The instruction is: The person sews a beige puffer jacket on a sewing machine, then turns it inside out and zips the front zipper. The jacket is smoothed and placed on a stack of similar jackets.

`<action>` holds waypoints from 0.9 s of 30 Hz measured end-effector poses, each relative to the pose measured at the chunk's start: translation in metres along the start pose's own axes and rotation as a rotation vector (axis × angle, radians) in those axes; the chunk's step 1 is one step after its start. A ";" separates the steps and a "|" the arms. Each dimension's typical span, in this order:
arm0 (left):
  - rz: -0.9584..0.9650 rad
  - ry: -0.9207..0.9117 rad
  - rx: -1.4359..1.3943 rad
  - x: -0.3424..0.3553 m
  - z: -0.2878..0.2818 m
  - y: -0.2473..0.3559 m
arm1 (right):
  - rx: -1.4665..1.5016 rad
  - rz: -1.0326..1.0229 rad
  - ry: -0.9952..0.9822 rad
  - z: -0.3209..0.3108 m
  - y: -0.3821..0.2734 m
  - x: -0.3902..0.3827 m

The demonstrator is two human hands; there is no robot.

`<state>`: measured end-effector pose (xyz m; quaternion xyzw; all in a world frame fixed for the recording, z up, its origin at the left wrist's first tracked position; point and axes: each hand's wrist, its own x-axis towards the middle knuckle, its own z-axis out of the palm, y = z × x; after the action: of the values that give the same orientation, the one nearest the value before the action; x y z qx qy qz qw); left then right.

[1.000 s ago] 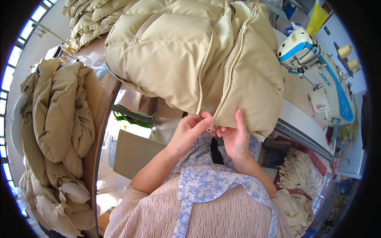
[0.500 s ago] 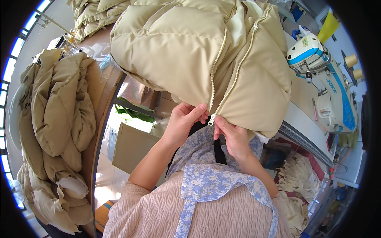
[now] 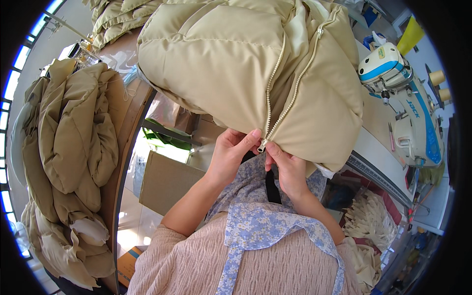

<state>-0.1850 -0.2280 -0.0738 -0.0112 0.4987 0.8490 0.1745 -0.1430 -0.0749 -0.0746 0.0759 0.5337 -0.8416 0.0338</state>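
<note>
Head camera view shows a padded beige garment [image 3: 211, 83] spread between a brown desk [image 3: 129, 109] on the left and a white-topped desk [image 3: 381, 153] on the right, its lower hem hanging toward the person's lap. Both hands are at that hem, close together but not clasped: the left hand [image 3: 235, 150] has thumb and fingers pinched on the lower end of the left zip row [image 3: 268, 101], while the right hand [image 3: 286, 169] grips the bottom of the right zip row [image 3: 295, 88], its thumb just beside a metal slider [image 3: 262, 146]. Whether the fingertips touch each other cannot be told. The two rows come together near the slider and spread apart higher up; a second slider [image 3: 320, 33] sits near the top of the right row. Along the left edge of the brown desk lies a heap of tan fabric pieces [image 3: 73, 132], and at its far end a stack of beige garments [image 3: 118, 18]. On the right desk stands a white and blue sewing machine [image 3: 413, 108], with a slim pinkish tool [image 3: 392, 137] lying next to it. Below the brown desk's right edge is a cardboard box [image 3: 167, 183].
</note>
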 end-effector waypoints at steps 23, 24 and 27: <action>-0.006 -0.017 0.031 0.002 -0.003 -0.001 | -0.097 0.025 -0.026 -0.007 -0.006 0.003; -0.001 -0.019 0.040 0.002 -0.003 -0.001 | -0.092 0.010 -0.029 -0.007 -0.006 0.003; 0.008 -0.009 0.088 0.000 -0.001 0.001 | -0.095 -0.006 -0.020 -0.008 -0.003 0.005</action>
<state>-0.1853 -0.2293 -0.0738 0.0025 0.5347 0.8270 0.1736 -0.1472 -0.0669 -0.0762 0.0644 0.5728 -0.8162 0.0400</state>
